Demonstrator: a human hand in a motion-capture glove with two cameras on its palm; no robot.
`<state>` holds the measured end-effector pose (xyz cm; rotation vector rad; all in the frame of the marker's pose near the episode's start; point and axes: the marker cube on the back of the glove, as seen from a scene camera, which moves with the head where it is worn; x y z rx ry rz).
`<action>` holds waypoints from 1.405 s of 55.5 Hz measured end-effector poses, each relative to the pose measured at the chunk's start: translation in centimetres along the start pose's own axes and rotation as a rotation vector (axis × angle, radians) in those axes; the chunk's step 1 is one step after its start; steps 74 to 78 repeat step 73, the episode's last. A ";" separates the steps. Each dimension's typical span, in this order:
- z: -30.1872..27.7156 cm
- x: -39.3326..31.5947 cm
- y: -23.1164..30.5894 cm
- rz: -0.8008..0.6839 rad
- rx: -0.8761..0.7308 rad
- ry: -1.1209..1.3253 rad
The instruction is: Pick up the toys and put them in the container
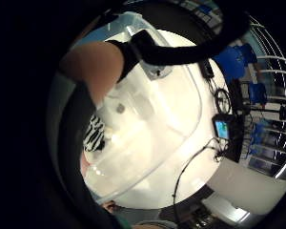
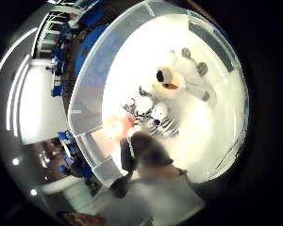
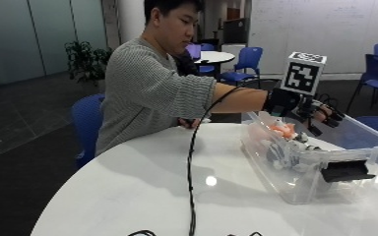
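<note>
A person in a grey knitted sweater sits at the far left side of a round white counter, with a blue chair behind them. A black cable hangs from the outstretched right forearm and runs down across the counter toward its near edge.

To the right stands a clear plastic container, long and open-topped, resting on the counter with a dark latch on its near end. Inside it lie the toys: in the thumb side palm view a white plush bear with grey ears lies toward one end, and just beside it a zebra-striped plush touches a small pink-orange toy near the container wall. In the outside view the pink-orange toy shows against the far wall, with the striped plush lower down toward the near wall.

The gloved right hand is held out above the open container, over its far half, level with or just above the rim. Its fingers are stretched out and relaxed, spread toward the right, and nothing is held in them. From the little finger side palm view, the container's curved transparent wall lies directly under the palm, with a patch of the striped plush visible through it.

Further right and behind, blue chairs stand around a small round table.
</note>
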<state>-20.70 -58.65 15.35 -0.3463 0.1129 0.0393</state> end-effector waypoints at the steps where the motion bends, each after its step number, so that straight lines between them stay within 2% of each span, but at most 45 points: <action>1: -0.1 0.0 0.2 -0.005 0.002 0.004; 11: -1.9 1.2 4.3 -0.118 0.048 -0.070; 16: -3.3 4.3 10.3 -0.220 0.088 -0.110; 20: -3.6 8.1 16.8 -0.302 0.157 -0.054; 25: -2.6 13.5 22.4 -0.178 0.279 0.095; 29: -1.6 15.8 25.4 -0.084 0.284 0.043; 34: 0.5 15.7 29.1 -0.099 0.273 0.016; 44: 8.3 10.8 40.7 -0.269 0.254 -0.038; 51: 13.9 8.7 47.6 -0.329 0.191 -0.053; 58: 16.8 9.1 49.6 -0.303 0.115 -0.066; 78: 17.3 9.3 49.2 -0.294 0.140 -0.057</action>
